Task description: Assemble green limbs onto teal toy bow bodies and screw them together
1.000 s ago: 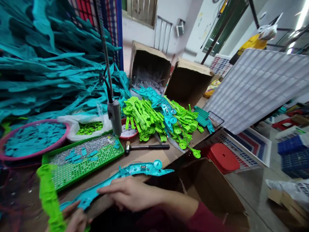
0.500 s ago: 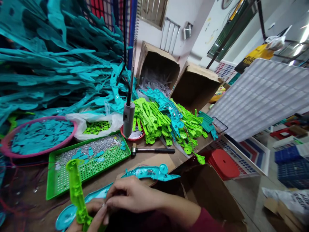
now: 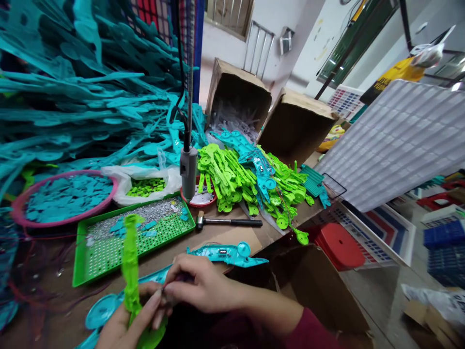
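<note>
My left hand (image 3: pixel 125 322) is closed around a long green plastic part (image 3: pixel 131 266), which stands nearly upright with its narrow end at the top. Close against its fingertips, my right hand (image 3: pixel 196 286) pinches something small and dark, perhaps a thin wire; the fingers mostly hide it. Behind both hands a blue plastic shell (image 3: pixel 100 312) lies on the table, partly covered by them. Another blue shell (image 3: pixel 225 254), with a small metallic insert, rests on cardboard just beyond my right hand.
A green perforated tray (image 3: pixel 105 269) holds screws and blue pieces. A hammer (image 3: pixel 230 222) lies near a hanging electric screwdriver (image 3: pixel 188 174). Green parts (image 3: pixel 232 179) are heaped behind. A pink basket (image 3: pixel 16 213) stands left; an open carton (image 3: pixel 319 286) is below the table edge.
The green part has shifted right and a little up, turning more upright, and more of its lower round end shows. Both hands stay together, with my right hand still pinching.
</note>
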Tool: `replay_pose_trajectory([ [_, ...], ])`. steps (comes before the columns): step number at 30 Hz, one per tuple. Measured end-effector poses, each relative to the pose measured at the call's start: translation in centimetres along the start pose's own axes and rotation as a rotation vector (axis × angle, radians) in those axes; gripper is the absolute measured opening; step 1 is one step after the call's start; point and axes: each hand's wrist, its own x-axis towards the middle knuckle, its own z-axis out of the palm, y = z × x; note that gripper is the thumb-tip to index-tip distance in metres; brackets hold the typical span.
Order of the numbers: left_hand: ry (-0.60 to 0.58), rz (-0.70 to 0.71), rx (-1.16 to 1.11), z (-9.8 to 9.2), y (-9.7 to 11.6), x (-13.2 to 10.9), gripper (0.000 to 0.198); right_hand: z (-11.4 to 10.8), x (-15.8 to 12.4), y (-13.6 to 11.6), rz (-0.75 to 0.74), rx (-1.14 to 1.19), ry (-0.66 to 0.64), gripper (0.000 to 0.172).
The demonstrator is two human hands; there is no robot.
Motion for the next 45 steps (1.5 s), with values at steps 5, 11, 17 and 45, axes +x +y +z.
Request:
replay_pose_trajectory([
  [5, -0.171, -0.102, -0.032, 1.2, 2.4, -1.3, 0.044, -3.9, 1.0, -1.9, -0.097, -0.086, 0.016, 0.003],
  [11, -0.288, 0.003, 0.258, 2.1, 4.1, -2.6, 0.042, -3.8, 2.6, -4.4, -0.266, -0.653, -0.39, 0.017],
  [17, -0.148, 0.151, 0.305, 2.6, 2.6, -2.6, 0.053, -2.6, 1.8, -4.4, -0.163, -0.268, -0.275, 0.011],
  [45, 0.048, 0.317, 0.166, 3.0, 0.0, -4.6, 0.044, 0.2, 0.2, -2.0, 0.502, 0.729, -0.337, 0.047],
])
